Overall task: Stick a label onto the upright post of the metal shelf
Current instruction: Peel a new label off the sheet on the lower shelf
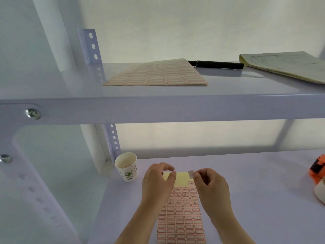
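A sheet of red-framed labels point(181, 224) lies on the lower shelf, its far rows peeled down to bare yellow backing. My left hand point(156, 184) presses on the sheet's far left corner. My right hand point(209, 185) pinches a small peeled label point(191, 174) between thumb and forefinger, just above the sheet's far right corner. The perforated upright post point(112, 140) of the pale metal shelf rises at the back left and continues above the upper shelf.
A paper cup point(127, 166) stands by the post's foot. On the upper shelf point(158, 106) lie a second label sheet point(156, 74), a black pen point(216, 64) and a notepad point(284, 65). An orange tape dispenser point(318, 169) sits at the right edge.
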